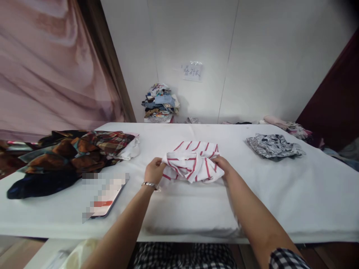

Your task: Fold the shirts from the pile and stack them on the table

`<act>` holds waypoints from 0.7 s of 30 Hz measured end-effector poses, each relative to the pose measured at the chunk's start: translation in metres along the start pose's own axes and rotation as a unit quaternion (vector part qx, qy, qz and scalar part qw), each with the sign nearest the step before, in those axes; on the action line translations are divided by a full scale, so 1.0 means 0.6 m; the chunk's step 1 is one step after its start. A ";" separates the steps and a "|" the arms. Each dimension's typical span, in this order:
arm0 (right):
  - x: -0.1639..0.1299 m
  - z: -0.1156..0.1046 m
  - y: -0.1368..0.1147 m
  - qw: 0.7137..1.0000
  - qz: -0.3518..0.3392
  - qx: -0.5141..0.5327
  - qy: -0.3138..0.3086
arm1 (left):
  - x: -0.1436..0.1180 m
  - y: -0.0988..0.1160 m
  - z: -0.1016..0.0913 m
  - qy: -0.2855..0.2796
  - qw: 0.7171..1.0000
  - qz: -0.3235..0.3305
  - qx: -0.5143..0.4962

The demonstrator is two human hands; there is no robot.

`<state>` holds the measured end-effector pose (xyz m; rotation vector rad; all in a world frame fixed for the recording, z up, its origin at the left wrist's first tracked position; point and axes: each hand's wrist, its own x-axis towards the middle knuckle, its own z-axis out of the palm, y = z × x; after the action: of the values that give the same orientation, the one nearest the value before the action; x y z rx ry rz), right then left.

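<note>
Already the red-striped white shirt [193, 161] lies bundled small at the middle of the white table [280, 194], edges loose, not yet flat. My left hand [153, 171] pinches its nine-o'clock edge, fingers closed; my right hand [223, 164] grips the three-o'clock side. A plaid clothes pile [73, 153] sits toward ten o'clock.

White wall [266, 56] (paper sign [192, 71]), pink curtain [50, 63]

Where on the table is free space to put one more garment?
Bare cloth lies between the striped shirt and the grey garment, and along the near edge right of the hands. The left end is crowded by the plaid pile and a flat card.
</note>
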<state>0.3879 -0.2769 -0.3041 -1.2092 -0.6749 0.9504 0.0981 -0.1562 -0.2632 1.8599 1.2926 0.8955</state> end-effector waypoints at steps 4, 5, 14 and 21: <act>0.009 0.009 -0.004 0.996 -0.002 -0.023 0.090 | -0.013 -0.039 -0.013 0.037 0.994 -0.023 -0.104; 0.007 0.011 -0.009 0.989 -0.040 -0.039 0.135 | -0.019 -0.045 -0.013 0.033 0.992 -0.022 -0.115; -0.101 0.032 -0.057 0.958 -0.101 -0.258 0.081 | -0.079 -0.059 -0.048 -0.087 0.993 0.082 0.010; -0.155 0.046 -0.027 0.917 -0.003 -0.393 -0.074 | -0.091 -0.066 -0.062 -0.129 0.971 0.103 0.176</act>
<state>0.3247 -0.3474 -0.2767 -1.8420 -1.2521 0.7820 0.0337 -0.1924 -0.2852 2.3333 1.1658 0.5211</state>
